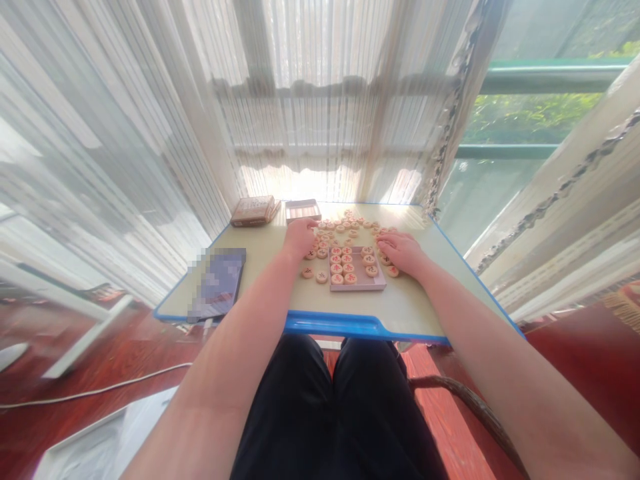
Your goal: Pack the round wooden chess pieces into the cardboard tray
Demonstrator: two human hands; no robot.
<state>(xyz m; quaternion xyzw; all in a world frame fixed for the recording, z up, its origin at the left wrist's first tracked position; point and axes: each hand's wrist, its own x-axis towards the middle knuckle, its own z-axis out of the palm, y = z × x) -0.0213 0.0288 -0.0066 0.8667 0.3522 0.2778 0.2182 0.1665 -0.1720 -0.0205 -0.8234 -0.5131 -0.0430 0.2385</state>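
Dark lap (340,413); left hand (299,239), right hand (403,253) over pieces (345,268) (marks unreadable)

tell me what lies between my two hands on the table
Head view: a shallow grey rectangular tray of round wooden chess discs lies between the left hand and right hand, more loose discs just beyond it.

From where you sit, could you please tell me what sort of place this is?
Probably a room at home, by a window: sheer curtains hang over tall panes, greenery shows outside, and a small blue-edged table holds wooden Chinese chess pieces.
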